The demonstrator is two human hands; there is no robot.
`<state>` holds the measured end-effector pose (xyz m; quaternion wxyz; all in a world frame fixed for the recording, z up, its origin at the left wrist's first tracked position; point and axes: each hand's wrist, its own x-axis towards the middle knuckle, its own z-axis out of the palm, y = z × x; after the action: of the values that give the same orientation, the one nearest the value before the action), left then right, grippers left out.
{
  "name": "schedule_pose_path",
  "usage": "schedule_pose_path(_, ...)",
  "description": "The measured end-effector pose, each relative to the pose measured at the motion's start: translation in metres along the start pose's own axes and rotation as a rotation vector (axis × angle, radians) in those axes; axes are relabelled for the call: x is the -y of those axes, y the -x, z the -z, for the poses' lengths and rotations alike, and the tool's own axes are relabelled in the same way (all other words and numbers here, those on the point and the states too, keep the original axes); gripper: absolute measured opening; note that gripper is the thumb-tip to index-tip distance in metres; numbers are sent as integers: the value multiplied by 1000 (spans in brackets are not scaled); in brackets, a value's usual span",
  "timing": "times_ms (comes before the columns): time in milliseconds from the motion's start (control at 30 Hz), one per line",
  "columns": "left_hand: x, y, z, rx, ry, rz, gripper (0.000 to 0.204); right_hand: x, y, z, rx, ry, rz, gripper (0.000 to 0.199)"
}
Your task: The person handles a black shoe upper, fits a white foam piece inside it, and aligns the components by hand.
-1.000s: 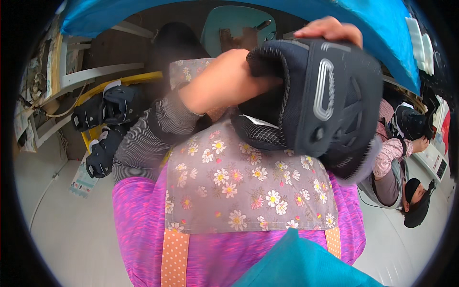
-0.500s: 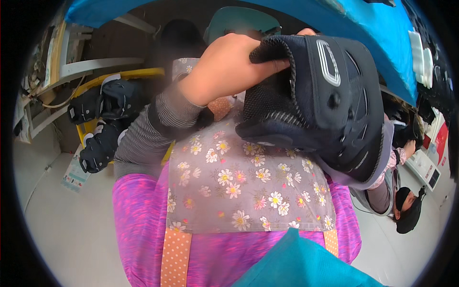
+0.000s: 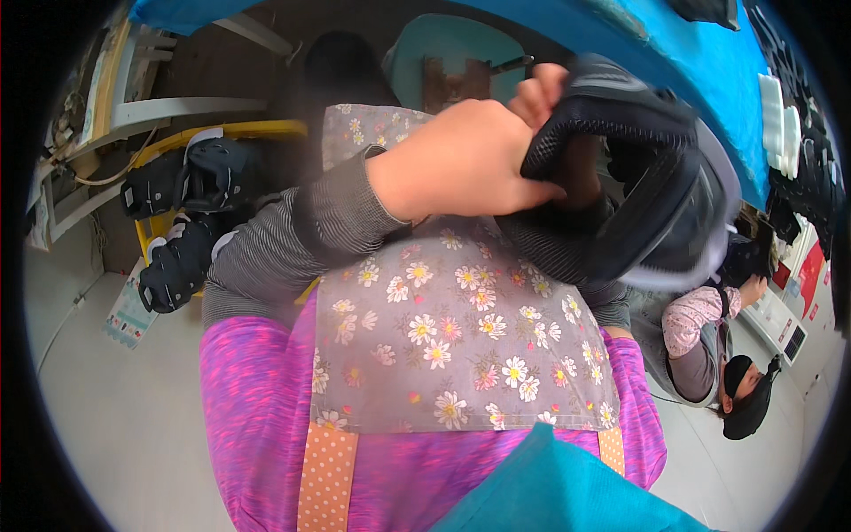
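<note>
A black padded skate boot (image 3: 651, 199) with a mesh lining and pale grey edge is tilted over my lap, slightly blurred. My left hand (image 3: 465, 164) reaches across from the left in a striped sleeve, fingers closed on the near rim of the boot's opening. Curled fingers of my right hand (image 3: 538, 96) show at the boot's far upper edge. The boot hides most of the right forearm. Beneath both hands lies a grey flowered apron (image 3: 443, 328).
A blue-covered table (image 3: 656, 53) edges the far right. More black boots (image 3: 222, 182) sit in a yellow-rimmed container (image 3: 257, 131) at left. A teal stool (image 3: 425, 40) stands ahead. At right another person (image 3: 700, 346) works near a white machine (image 3: 784, 319).
The boot has been turned: its side panel faced me before, and its opening and rim show now. My left hand has moved right and down. More of my right fingers have come into sight.
</note>
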<state>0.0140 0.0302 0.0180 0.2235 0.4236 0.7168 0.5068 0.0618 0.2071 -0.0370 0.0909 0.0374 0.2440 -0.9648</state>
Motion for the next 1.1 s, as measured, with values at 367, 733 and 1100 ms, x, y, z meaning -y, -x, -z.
schedule_pose_path(367, 14, 7, 8, 14, 55, 162, 44, 37, 56, -63, -45, 412, 158, 40)
schedule_pose_path(733, 18, 8, -8, 47, -276, -206, 32, 62, -18, 63, 518, 474, 188, 32)
schedule_pose_path(1100, 5, -3, 12, -299, -212, -200, 25, 27, 8, -1, 80, 268, 79, 31)
